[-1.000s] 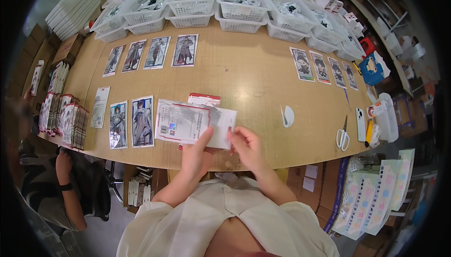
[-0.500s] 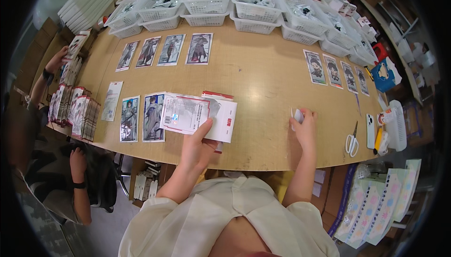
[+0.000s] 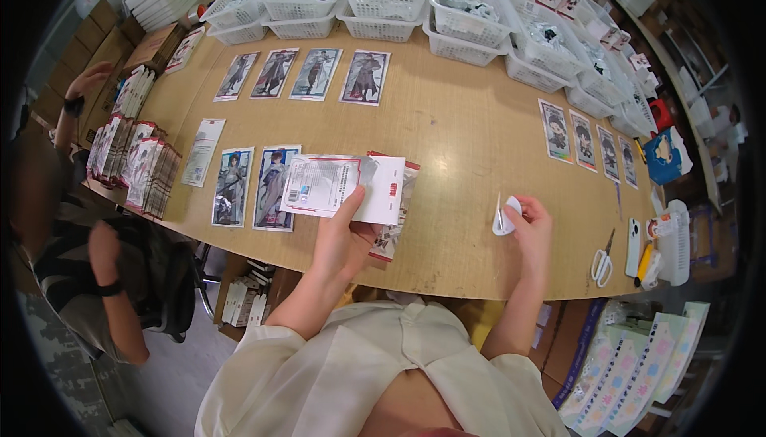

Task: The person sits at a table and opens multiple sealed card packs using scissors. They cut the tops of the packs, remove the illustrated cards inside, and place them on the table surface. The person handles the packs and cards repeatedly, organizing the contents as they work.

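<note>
My left hand point(image 3: 339, 237) is closed on several flat packets in a loose fan. On top is a pale grey printed packet point(image 3: 319, 181) with a white card-like end point(image 3: 391, 185), and a red-edged packet point(image 3: 388, 244) sticks out beneath. Over the table to the right, my right hand point(image 3: 532, 225) pinches a small rounded white piece point(image 3: 504, 221) with a thin upright edge; its kind is unclear. Left of the held packets lie two illustrated foil packets point(image 3: 233, 188) and a pale packet point(image 3: 203, 152).
White mesh baskets point(image 3: 383, 6) of bagged items line the far side. Illustrated packets point(image 3: 317, 75) lie in rows at back left and right point(image 3: 556, 130). Scissors point(image 3: 602, 261) and a phone point(image 3: 633, 247) rest at right. Packet stacks point(image 3: 150, 174) and another person's arm point(image 3: 120, 317) are at left.
The view has shifted slightly. My right hand has turned, showing more of the white piece. More of the lower red-edged packet shows. The other person's raised hand no longer holds a packet.
</note>
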A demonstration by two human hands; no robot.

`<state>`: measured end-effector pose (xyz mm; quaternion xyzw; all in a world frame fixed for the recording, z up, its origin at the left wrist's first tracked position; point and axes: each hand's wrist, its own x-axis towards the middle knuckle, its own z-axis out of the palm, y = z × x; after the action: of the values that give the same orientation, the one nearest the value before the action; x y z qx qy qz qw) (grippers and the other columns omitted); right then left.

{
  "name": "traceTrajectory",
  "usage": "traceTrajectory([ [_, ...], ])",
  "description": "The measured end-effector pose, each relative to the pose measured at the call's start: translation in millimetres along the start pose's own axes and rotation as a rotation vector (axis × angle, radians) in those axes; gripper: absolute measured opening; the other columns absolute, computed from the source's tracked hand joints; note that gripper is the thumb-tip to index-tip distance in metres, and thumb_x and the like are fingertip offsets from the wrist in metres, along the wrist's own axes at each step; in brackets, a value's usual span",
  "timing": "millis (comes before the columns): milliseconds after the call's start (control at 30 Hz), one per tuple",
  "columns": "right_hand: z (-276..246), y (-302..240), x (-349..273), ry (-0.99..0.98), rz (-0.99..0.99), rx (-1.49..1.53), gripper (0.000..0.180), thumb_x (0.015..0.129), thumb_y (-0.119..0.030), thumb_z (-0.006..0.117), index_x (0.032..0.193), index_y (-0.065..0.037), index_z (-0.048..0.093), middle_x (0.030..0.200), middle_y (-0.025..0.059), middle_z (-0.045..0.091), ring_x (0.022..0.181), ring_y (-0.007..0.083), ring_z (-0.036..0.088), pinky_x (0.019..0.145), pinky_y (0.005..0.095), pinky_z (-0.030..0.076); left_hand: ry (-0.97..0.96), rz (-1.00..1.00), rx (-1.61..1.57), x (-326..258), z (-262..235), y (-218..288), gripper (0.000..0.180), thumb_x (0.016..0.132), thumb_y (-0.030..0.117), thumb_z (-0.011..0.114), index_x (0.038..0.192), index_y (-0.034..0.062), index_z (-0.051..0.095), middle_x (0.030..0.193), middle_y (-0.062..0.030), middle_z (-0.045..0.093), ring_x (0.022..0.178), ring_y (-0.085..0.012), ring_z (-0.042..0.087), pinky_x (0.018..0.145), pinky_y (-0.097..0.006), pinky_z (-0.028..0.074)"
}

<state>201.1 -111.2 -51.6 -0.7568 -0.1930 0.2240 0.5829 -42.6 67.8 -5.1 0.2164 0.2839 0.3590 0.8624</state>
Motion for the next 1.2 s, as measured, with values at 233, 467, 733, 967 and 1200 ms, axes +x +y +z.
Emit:
traceTrajectory([
  [233,72.4,-67.9,-66.3,-0.255,-0.040,0.398,0.026,0.082,-0.007,0.064,0.107,-0.003,0.056,0.072,0.0001,0.061,0.054,0.0013,0.050,0.043,0.0146,0.034,-0.048,-0.015,-0.027,0.7,8.1,1.6,0.037,0.087,0.003,0.054,0.123,0.0057,0.042,0.116,-0.0087,0.053,0.101,-0.0185,0.058,0.078,-0.030,0.053],
  [467,94.4,-80.0,-86.8,-0.477,-0.048,0.404,0.026,0.083,-0.009,0.064,0.107,-0.002,0.055,0.074,0.0013,0.063,0.057,0.0011,0.051,0.045,0.0157,0.035,-0.057,0.062,0.054,-5.9,11.0,0.7,0.035,0.088,0.003,0.051,0.122,0.0000,0.043,0.113,-0.0126,0.056,0.100,-0.0207,0.060,0.081,-0.032,0.054],
  [733,97.0,-78.2,-89.4,-0.486,-0.046,0.396,0.025,0.084,-0.010,0.063,0.106,-0.001,0.054,0.072,0.0023,0.063,0.054,0.0007,0.049,0.042,0.0163,0.033,-0.057,0.179,0.139,-6.9,8.2,-4.0,0.034,0.088,0.001,0.050,0.120,-0.0010,0.042,0.112,-0.0137,0.055,0.099,-0.0227,0.060,0.082,-0.035,0.054],
  [967,97.7,-78.1,-90.2,-0.459,-0.019,0.410,0.023,0.084,-0.008,0.063,0.104,-0.001,0.055,0.070,0.0025,0.062,0.050,0.0003,0.047,0.040,0.0160,0.031,-0.072,0.186,0.140,-9.3,8.2,-5.7,0.033,0.088,0.001,0.050,0.120,-0.0008,0.042,0.111,-0.0129,0.055,0.098,-0.0220,0.060,0.081,-0.035,0.053],
  [1200,101.2,-76.3,-95.5,-0.368,-0.099,0.428,0.019,0.087,-0.008,0.059,0.104,0.001,0.054,0.072,0.0027,0.063,0.057,0.0013,0.051,0.047,0.0167,0.038,-0.048,0.157,0.151,-15.0,8.4,-9.0,0.037,0.085,0.000,0.058,0.119,0.0006,0.043,0.110,-0.0119,0.055,0.095,-0.0201,0.060,0.076,-0.034,0.054],
])
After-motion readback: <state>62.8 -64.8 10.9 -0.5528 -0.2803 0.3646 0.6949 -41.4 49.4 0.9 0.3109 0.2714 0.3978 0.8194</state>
